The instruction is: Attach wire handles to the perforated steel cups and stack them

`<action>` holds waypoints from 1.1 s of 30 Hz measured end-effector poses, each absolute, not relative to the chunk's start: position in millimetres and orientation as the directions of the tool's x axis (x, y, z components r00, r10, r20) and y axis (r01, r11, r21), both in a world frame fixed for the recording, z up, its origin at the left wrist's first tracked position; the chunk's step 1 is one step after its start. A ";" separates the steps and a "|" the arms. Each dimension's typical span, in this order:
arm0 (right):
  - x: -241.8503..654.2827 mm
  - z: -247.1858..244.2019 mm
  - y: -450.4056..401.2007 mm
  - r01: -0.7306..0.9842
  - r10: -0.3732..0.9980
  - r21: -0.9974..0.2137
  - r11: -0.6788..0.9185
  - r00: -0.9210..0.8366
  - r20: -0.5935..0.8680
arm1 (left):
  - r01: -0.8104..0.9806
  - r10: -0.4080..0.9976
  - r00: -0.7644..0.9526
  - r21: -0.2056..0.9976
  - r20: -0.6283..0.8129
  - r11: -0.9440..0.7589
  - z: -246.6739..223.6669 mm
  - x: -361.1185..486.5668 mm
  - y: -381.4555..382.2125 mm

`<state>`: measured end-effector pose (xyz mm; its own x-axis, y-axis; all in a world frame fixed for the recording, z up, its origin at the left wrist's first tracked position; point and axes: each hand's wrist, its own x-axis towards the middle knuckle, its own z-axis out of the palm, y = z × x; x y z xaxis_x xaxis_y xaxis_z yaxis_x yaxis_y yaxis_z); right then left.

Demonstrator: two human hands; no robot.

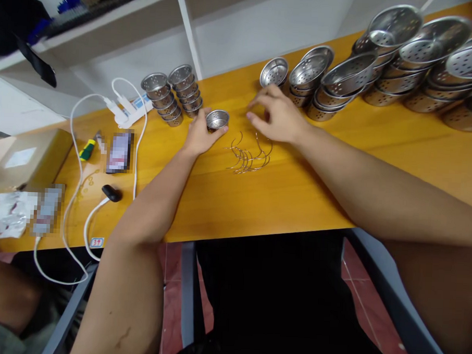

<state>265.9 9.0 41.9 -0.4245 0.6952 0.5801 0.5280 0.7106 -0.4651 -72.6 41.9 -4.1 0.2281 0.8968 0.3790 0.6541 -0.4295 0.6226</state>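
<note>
My left hand point(202, 132) grips a small perforated metal cup point(217, 120) between thumb and fingers, its open mouth facing up, low over the table. My right hand point(276, 113) holds nothing that I can see; its fingers are bent and apart, in front of a small upright perforated metal cup point(274, 72). Between and below my hands lies a loose group of thin curved wires point(247, 161) on the wooden table point(227, 208). Two stacks of small perforated cups point(162, 98) stand just left of my left hand.
Nested stacks of larger perforated metal cups point(390, 58) line the back right. To the left are a white power strip point(133, 112) with cables, a yellow-green tool handle point(87, 149), a black object point(111, 193) and a cardboard box point(33, 160). Another person's leg point(10, 292) shows lower left.
</note>
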 end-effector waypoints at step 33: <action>257.9 38.9 26.0 0.320 0.714 -0.643 0.696 -0.203 0.671 | 0.546 0.734 0.370 0.506 0.569 -0.667 13.0 -58.6 30.2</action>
<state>257.9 26.0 38.9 -0.2026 0.7135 0.6707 0.3204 0.6955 -0.6431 -58.6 30.2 13.0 0.3697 0.7345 0.5691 0.5461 -0.6673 0.5064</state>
